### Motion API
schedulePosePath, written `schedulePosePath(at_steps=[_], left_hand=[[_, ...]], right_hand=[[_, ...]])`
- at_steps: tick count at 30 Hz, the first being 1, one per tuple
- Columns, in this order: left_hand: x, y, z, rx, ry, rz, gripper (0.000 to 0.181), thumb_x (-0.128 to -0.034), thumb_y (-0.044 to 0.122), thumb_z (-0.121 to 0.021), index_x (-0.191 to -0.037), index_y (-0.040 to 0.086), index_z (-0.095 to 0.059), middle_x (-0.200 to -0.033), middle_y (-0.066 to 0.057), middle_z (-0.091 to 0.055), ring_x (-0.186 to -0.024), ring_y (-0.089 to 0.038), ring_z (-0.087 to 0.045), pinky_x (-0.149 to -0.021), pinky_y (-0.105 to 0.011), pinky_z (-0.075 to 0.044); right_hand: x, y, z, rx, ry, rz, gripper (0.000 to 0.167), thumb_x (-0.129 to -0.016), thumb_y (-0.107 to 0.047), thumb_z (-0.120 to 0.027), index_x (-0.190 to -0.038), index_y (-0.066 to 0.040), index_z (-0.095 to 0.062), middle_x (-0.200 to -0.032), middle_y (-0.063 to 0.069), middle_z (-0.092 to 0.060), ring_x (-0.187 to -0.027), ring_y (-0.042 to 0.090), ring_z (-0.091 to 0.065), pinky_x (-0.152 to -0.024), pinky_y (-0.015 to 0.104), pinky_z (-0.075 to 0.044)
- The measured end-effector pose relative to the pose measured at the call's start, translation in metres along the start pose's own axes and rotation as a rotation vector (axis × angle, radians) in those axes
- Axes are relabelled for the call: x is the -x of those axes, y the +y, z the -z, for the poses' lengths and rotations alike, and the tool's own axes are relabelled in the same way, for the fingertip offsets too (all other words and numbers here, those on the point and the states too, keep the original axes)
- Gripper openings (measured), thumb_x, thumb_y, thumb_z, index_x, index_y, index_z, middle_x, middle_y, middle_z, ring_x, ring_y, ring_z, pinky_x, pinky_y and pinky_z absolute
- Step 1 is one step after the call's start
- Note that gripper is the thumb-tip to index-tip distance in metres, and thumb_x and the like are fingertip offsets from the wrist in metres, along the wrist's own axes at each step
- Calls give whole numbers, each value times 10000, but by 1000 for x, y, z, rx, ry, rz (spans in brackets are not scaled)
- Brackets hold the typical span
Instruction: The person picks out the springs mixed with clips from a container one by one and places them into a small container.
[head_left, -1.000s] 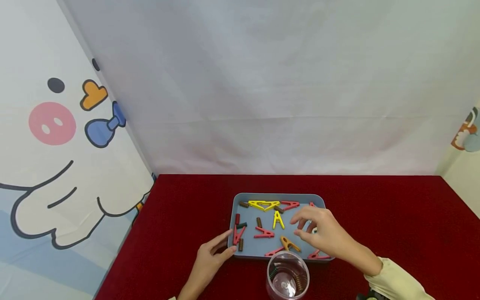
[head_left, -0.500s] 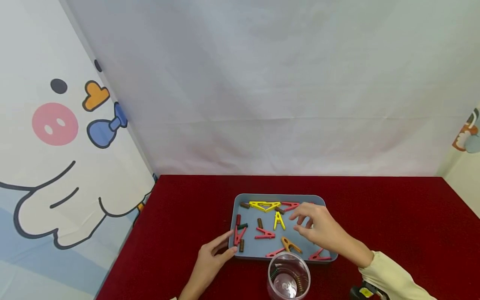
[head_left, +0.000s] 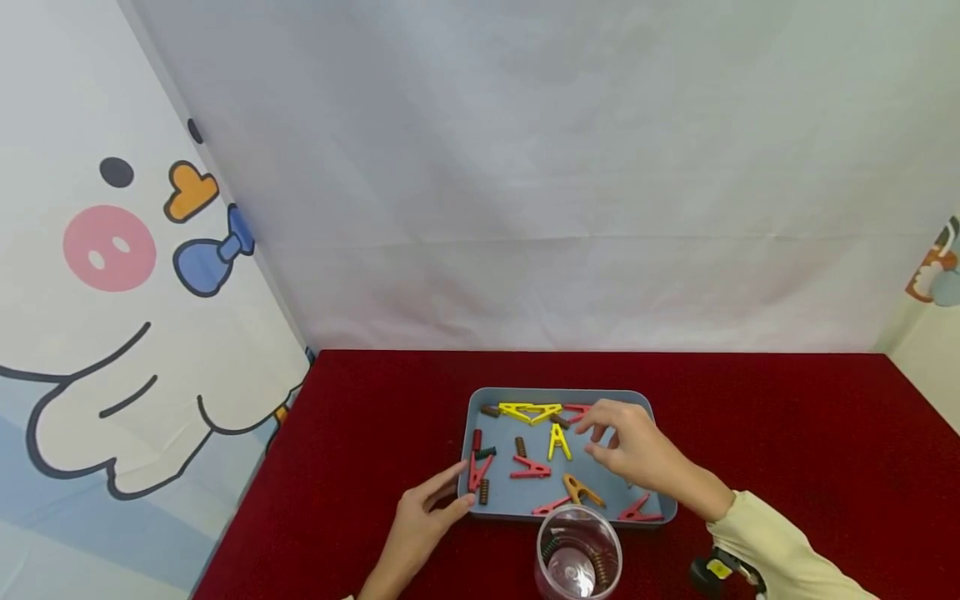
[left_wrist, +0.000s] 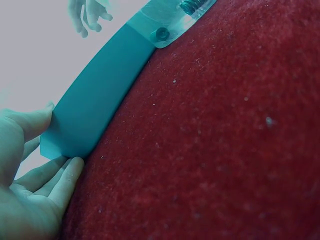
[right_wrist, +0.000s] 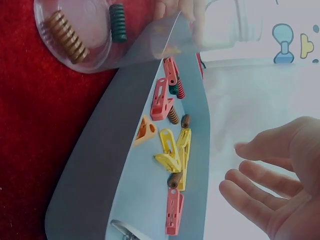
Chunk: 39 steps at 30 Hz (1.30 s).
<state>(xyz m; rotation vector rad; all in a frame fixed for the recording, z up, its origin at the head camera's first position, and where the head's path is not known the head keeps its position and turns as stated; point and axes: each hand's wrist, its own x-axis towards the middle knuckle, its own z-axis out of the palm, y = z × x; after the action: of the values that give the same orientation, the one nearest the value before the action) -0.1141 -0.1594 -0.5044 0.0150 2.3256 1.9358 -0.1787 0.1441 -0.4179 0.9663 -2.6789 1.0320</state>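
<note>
My left hand holds the near left corner of the blue-grey tray, thumb and fingertips against its walls. In the left wrist view, the thumb lies near the rim and the fingertips by the lower edge. Above the tray's right part hovers my right hand, fingers loosely bent and nothing between them. Under and around it lie a yellow clip, red plastic clips, an orange clip and brown coil springs. A shiny metal piece sits in the tray in the right wrist view.
A clear plastic cup holding brown and green springs stands against the tray's front side. Dark red cloth covers the table. A white curtain hangs behind it, and a cartoon-printed sheet on the left.
My right hand has drifted slightly left and away from me above the tray, with its fingers still free. The left hand has stayed at the tray's corner.
</note>
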Motion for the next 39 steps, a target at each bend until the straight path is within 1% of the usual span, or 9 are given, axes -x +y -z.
schedulePosePath(at_steps=[10, 15, 18, 24, 27, 32, 34, 39], left_hand=[[1, -1, 1, -6, -4, 0, 516, -848, 302, -720, -1332, 205, -569, -1395, -77, -475, -1197, -279, -507, -858, -273, -483], [1, 0, 2, 10, -4, -1, 510, -848, 286, -723, -1327, 196, -574, -1390, -85, -480, -1188, -275, -515, -843, -250, -483], [1, 0, 2, 13, -3, -2, 507, -849, 283, -722, -1326, 193, -575, -1390, -88, -479, -1190, -275, -515, -839, -245, -483], [1, 1, 2, 7, -11, -3, 502, -854, 283, -717, -1328, 202, -573, -1393, -79, -477, -1195, -271, -510, -846, -248, -478], [1, 2, 2, 2, -16, -6, 501, -858, 285, -713, -1331, 206, -570, -1396, -81, -474, -1191, -269, -513, -849, -252, -478], [2, 2, 3, -8, -11, -1, 499, -858, 294, -711, -1329, 210, -570, -1395, -89, -474, -1190, -273, -513, -848, -263, -480], [2, 2, 4, -13, -12, 1, 503, -858, 304, -709, -1331, 208, -568, -1397, -91, -472, -1191, -276, -512, -847, -270, -482], [0, 2, 3, -18, -15, -3, 510, -857, 310, -710, -1332, 194, -568, -1390, -102, -478, -1183, -282, -517, -844, -284, -484]], right_hand=[[-9, 13, -8, 18, -6, -11, 214, -762, 30, -746, -926, -98, -699, -932, 10, -652, -741, 132, -593, -578, 229, -486], [-13, 16, -11, 34, -17, -9, 211, -766, 36, -735, -936, -85, -701, -937, 29, -657, -740, 121, -590, -581, 225, -485], [-16, 19, -13, 29, -22, -9, 207, -766, 44, -728, -937, -71, -704, -941, 43, -660, -740, 123, -590, -582, 224, -487], [-21, 26, -17, -4, -36, -11, 196, -769, 67, -712, -937, -33, -706, -952, 69, -666, -765, 180, -621, -601, 241, -494], [-23, 29, -19, -11, -47, -19, 187, -768, 68, -708, -929, -27, -709, -949, 66, -668, -775, 203, -630, -614, 264, -502], [-29, 34, -21, -4, -69, -10, 177, -764, 77, -692, -921, -2, -714, -918, 72, -673, -775, 223, -631, -650, 361, -527], [-31, 36, -23, 8, -75, -7, 178, -762, 82, -686, -918, 1, -718, -909, 73, -675, -768, 219, -628, -655, 379, -526], [-36, 40, -26, 33, -84, -13, 191, -753, 96, -679, -907, -6, -725, -903, 68, -678, -746, 194, -613, -627, 313, -505]])
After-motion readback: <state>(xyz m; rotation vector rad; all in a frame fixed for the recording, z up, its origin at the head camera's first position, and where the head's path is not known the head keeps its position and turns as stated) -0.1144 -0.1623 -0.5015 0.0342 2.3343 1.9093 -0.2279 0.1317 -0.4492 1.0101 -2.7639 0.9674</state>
